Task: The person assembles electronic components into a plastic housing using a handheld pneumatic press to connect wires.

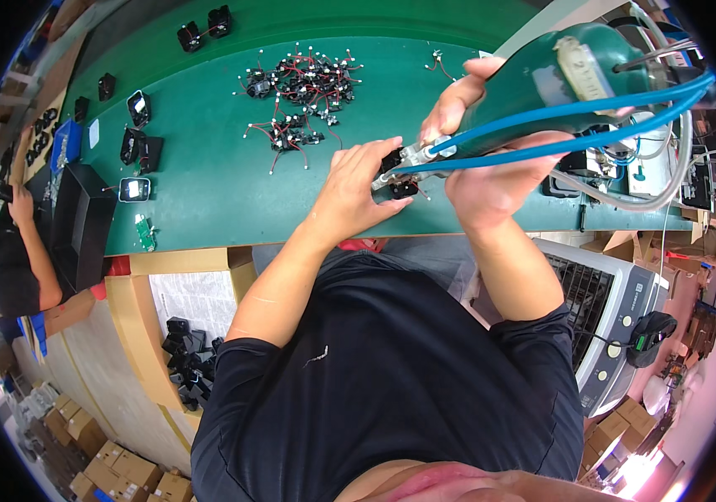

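My right hand (492,188) is wrapped around a large green power screwdriver (533,92), fed by blue hoses (567,121). The tool's metal and clear-plastic nose (415,159) reaches down to a small black plastic housing (405,189) on the green table. From the left, my left hand (349,188) holds this housing between thumb and fingers. The nose and my fingers cover much of the housing, so the tip's exact contact point is hidden.
Beyond my hands lies a pile of small black parts with red wires (312,79). Black housings (134,146) and a green circuit board (146,233) lie to the left. A box of black parts (186,351) stands below. A person (15,259) works at far left.
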The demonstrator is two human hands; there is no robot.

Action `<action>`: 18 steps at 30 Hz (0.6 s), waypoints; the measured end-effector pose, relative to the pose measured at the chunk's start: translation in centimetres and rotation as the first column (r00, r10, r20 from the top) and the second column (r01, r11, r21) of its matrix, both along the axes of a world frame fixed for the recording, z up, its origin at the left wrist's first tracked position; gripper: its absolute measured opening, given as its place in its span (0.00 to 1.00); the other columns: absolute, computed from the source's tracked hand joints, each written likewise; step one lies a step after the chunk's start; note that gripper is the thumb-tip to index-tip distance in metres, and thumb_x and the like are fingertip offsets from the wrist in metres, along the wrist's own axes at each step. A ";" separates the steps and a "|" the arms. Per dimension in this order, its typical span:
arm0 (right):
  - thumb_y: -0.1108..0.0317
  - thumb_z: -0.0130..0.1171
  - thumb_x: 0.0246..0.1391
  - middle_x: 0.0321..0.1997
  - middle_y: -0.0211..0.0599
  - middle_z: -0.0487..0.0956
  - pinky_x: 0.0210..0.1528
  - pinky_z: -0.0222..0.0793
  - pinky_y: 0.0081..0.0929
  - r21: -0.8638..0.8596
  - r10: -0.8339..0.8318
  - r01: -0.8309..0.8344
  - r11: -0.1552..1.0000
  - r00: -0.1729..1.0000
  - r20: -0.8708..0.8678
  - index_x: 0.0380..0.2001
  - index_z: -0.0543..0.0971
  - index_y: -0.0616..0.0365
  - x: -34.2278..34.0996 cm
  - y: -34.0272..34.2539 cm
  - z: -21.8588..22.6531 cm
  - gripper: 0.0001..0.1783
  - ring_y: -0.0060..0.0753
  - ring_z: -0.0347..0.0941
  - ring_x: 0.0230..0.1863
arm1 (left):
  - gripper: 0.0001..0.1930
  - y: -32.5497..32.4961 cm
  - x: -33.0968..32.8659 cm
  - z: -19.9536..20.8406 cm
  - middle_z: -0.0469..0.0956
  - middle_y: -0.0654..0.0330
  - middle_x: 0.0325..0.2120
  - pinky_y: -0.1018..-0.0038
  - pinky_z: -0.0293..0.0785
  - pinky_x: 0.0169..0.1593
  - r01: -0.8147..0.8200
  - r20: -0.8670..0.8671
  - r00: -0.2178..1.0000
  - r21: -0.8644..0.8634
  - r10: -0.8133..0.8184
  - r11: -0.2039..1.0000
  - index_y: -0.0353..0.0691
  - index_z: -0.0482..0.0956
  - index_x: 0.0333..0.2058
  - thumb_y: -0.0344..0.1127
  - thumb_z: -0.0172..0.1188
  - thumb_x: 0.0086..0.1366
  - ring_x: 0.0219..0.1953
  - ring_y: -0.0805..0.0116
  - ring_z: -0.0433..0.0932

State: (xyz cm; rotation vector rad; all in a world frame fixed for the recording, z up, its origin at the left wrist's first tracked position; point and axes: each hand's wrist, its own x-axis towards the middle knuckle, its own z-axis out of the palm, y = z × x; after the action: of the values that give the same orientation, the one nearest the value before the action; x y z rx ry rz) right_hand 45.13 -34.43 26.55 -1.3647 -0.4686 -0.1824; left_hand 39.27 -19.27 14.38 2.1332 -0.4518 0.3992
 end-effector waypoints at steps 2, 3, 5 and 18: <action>0.11 0.36 0.51 0.28 0.39 0.75 0.30 0.74 0.29 0.004 -0.010 0.010 1.000 1.000 0.007 0.59 0.67 0.67 0.4 -0.2 0.7 0.63 0.34 0.75 0.27 | 0.45 0.1 0.0 0.3 0.78 0.54 0.54 0.62 0.66 0.57 0.022 -0.039 0.999 0.026 -0.021 0.999 0.43 0.70 0.63 0.35 0.80 0.44 0.55 0.56 0.77; 0.10 0.36 0.51 0.28 0.39 0.75 0.30 0.74 0.30 0.008 -0.021 0.021 1.000 1.000 0.013 0.60 0.67 0.68 0.6 -0.3 1.1 0.64 0.35 0.74 0.26 | 0.45 0.0 0.0 0.3 0.78 0.54 0.54 0.62 0.66 0.57 0.022 -0.038 0.999 0.026 -0.021 0.999 0.43 0.70 0.63 0.35 0.80 0.44 0.55 0.56 0.77; 0.10 0.35 0.50 0.28 0.40 0.74 0.30 0.74 0.31 0.132 0.036 -0.029 0.991 0.998 -0.056 0.62 0.66 0.68 0.7 -0.4 1.8 0.65 0.35 0.74 0.26 | 0.43 0.0 0.0 0.4 0.76 0.55 0.57 0.61 0.65 0.58 0.010 -0.027 1.000 0.034 -0.009 0.999 0.43 0.72 0.62 0.35 0.80 0.45 0.58 0.57 0.75; 0.11 0.37 0.51 0.31 0.40 0.74 0.34 0.75 0.34 0.387 0.325 -0.319 0.865 0.944 0.051 0.65 0.64 0.66 0.5 -1.6 2.5 0.65 0.36 0.73 0.29 | 0.19 0.2 0.1 0.2 0.75 0.60 0.57 0.56 0.60 0.64 0.023 0.020 1.000 -0.150 -0.020 0.988 0.46 0.84 0.39 0.35 0.80 0.48 0.63 0.52 0.69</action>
State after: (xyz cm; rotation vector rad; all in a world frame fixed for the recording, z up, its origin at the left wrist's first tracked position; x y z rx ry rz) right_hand 45.67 -36.02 29.10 -0.8782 -0.6046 0.0132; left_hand 39.37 -19.03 14.54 1.9788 -0.4415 0.4280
